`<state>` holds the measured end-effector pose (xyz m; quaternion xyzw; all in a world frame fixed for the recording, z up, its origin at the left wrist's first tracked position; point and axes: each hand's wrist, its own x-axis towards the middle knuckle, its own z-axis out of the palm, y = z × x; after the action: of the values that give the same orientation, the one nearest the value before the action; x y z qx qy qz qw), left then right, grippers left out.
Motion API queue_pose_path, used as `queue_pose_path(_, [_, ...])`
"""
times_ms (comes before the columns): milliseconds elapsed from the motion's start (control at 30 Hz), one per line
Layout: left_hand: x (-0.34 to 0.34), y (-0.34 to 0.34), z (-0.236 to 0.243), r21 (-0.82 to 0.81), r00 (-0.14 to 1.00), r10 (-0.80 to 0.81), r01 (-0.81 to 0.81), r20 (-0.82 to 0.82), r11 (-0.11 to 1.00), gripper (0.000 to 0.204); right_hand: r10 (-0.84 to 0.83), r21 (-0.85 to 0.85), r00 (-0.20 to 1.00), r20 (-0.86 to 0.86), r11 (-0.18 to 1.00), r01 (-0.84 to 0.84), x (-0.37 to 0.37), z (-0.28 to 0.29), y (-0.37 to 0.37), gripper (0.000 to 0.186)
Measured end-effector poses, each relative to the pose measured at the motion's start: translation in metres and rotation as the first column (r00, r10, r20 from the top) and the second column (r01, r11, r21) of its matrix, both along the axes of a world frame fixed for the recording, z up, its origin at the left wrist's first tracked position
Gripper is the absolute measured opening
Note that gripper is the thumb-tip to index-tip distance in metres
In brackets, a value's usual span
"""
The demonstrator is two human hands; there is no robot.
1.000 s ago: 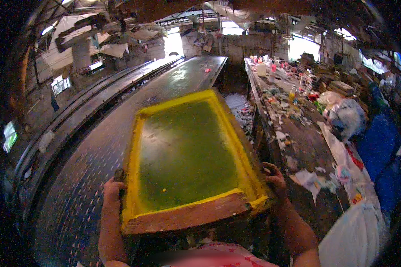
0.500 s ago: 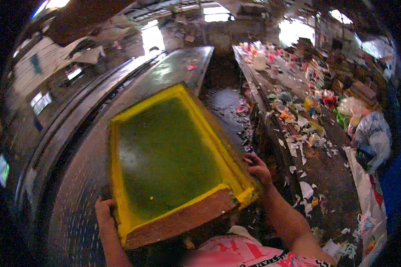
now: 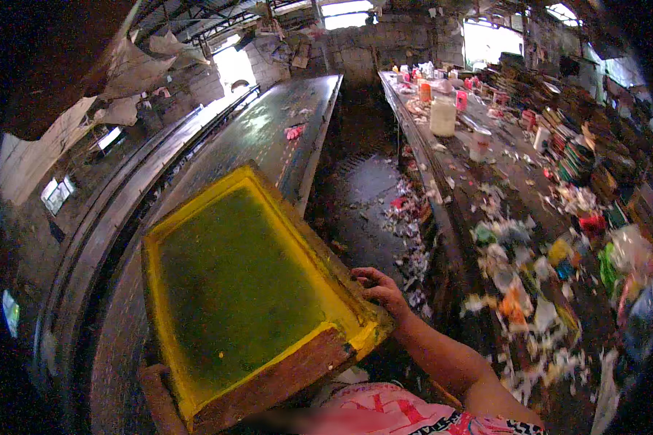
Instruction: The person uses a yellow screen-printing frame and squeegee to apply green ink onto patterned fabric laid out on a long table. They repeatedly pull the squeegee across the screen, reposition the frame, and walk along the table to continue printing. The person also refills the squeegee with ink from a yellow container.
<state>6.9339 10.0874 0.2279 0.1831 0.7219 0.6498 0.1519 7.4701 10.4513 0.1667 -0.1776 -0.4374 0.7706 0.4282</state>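
A screen printing frame [image 3: 232,279], with dark green mesh, yellow-coated inner edges and a brownish near side, is tilted in front of me. My right hand [image 3: 381,290] grips its right side close to the near corner, fingers curled over the edge. My left hand [image 3: 159,395] holds the lower left side, its fingers mostly hidden behind the frame. Under and beyond the frame runs a long dark table [image 3: 268,134], where a small pink item [image 3: 293,133] lies toward the far end.
To the right, another long table [image 3: 421,148] carries paper scraps [image 3: 540,319], plastic bags, a cloudy plastic container [image 3: 442,117] and a white tub [image 3: 479,145]. Between the tables lies a wet-looking floor [image 3: 370,185] with litter along its right side. A narrow ledge [image 3: 112,206] runs at the left.
The screen printing frame and both hands have shifted left and lower in view. My view has also shifted, showing more of the right table's clutter. Both hands keep their hold.
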Motion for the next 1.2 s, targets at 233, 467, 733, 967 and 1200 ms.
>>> queue_pose_path(233, [-0.041, 0.329, -0.016, 0.031, 0.999, -0.038, 0.039, -0.027, 0.999, 0.082, -0.09, 0.053, 0.996, 0.013, 0.995, 0.09, -0.054, -0.02, 0.311, 0.063])
queue_pose_path(467, [-0.079, 0.704, -0.012, 0.019, 0.984, -0.161, 0.163, -0.075, 0.986, 0.084, -0.217, -0.073, 0.972, -0.087, 0.975, 0.211, -0.039, -0.021, 0.609, 0.064])
queue_pose_path(733, [-0.026, 1.1, -0.009, 0.088, 0.987, -0.154, 0.15, 0.043, 0.985, 0.078, -0.263, -0.132, 0.956, -0.127, 0.96, 0.247, -0.019, -0.026, 0.961, 0.066])
queue_pose_path(967, [-0.039, 1.35, 0.002, 0.103, 0.96, -0.254, 0.243, 0.116, 0.965, 0.071, -0.144, -0.083, 0.982, -0.12, 0.987, 0.134, -0.035, -0.005, 1.251, 0.06])
queue_pose_path(1200, [-0.093, 1.625, -0.039, 0.097, 0.991, -0.124, 0.12, 0.041, 0.988, 0.076, -0.093, -0.055, 0.986, -0.141, 0.995, 0.086, -0.088, -0.01, 1.543, 0.058])
